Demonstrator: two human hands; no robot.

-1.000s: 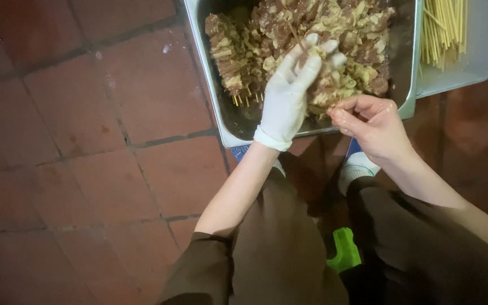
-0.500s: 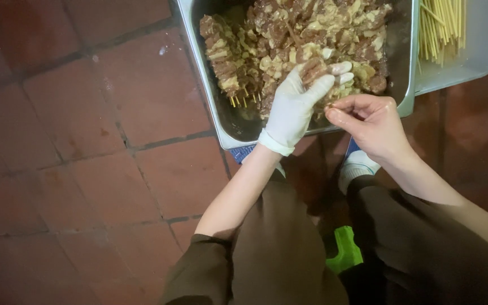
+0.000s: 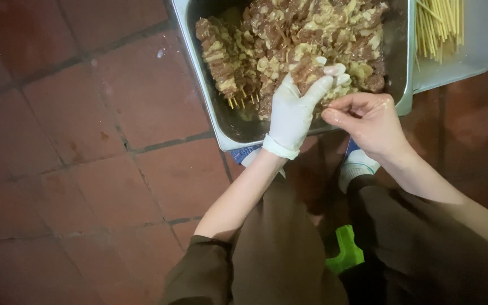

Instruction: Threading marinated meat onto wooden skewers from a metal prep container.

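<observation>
A steel tray (image 3: 217, 121) on the floor holds a heap of marinated meat pieces (image 3: 312, 31), with several finished skewers (image 3: 221, 62) lying at its left side. My left hand (image 3: 295, 110), in a white glove, is closed on a piece of meat (image 3: 306, 69) over the tray's near edge. My bare right hand (image 3: 368, 121) is just to the right of it, fingers pinched together on the end of a thin skewer that is mostly hidden.
A second, paler tray (image 3: 473, 53) at the top right holds several bare bamboo sticks (image 3: 439, 25). The floor is red-brown tile (image 3: 86, 141). My shoes (image 3: 356, 166) and brown trousers fill the lower middle, with a green object (image 3: 343, 248) between my legs.
My gloved left hand has drawn a piece of meat out of the heap and closed on it near my right hand. The view has shifted slightly.
</observation>
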